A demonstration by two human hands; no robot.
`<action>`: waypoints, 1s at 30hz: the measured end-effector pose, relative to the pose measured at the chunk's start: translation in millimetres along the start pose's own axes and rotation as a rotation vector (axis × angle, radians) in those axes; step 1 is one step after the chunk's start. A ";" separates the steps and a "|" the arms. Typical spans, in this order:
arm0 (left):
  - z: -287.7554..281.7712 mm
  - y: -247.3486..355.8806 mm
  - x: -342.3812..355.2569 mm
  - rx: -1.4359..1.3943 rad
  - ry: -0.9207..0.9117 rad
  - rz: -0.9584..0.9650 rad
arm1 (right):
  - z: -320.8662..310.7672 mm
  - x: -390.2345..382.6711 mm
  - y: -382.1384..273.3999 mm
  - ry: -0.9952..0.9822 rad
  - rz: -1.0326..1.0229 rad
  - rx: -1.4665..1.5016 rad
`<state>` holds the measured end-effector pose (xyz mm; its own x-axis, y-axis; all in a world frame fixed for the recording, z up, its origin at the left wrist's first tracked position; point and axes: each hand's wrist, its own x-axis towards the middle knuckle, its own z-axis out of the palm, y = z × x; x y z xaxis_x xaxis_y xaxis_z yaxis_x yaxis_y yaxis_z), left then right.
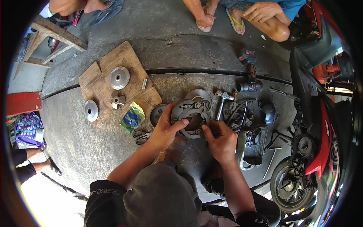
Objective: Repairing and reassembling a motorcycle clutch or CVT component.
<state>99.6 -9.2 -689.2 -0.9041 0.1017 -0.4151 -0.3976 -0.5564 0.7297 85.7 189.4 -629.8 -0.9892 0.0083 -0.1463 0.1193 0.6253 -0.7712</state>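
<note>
Both my hands hold a round metal clutch assembly (192,111) with small coil springs, raised over the concrete floor. My left hand (165,131) grips its left side, thumb laid across the front. On the lower right edge, the fingers and thumb of my right hand (220,140) close around the rim. Just beyond the assembly lies a round metal plate (198,93), partly covered. A darker disc (157,112) sits close to my left hand, near black-handled scissors (141,137). A ratchet wrench (224,104) is on the floor past my right hand.
Cardboard (130,62) at left carries a pulley disc (119,78), a ramp hub (118,100) and a metal sleeve (144,83). Beside it lies a colourful packet (133,118). At right are a cordless impact wrench (250,84), an engine cover (255,149) and a red scooter (323,138). People sit opposite.
</note>
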 end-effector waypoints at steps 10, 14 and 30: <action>6.0 -4.2 -3.9 0.413 -0.025 0.057 | -1.4 -0.8 12.4 -0.007 0.137 0.028; 3.4 -7.3 -3.2 0.396 -0.050 0.067 | -4.0 -2.3 14.3 -0.124 0.376 0.309; 1.8 -12.6 -4.1 0.128 -0.051 0.034 | 8.5 -14.2 35.7 -0.128 0.302 0.738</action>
<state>108.1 -1.1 -695.7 -0.9229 0.1280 -0.3631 -0.3803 -0.4507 0.8076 104.8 205.0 -660.6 -0.8932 -0.0224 -0.4491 0.4496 -0.0667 -0.8908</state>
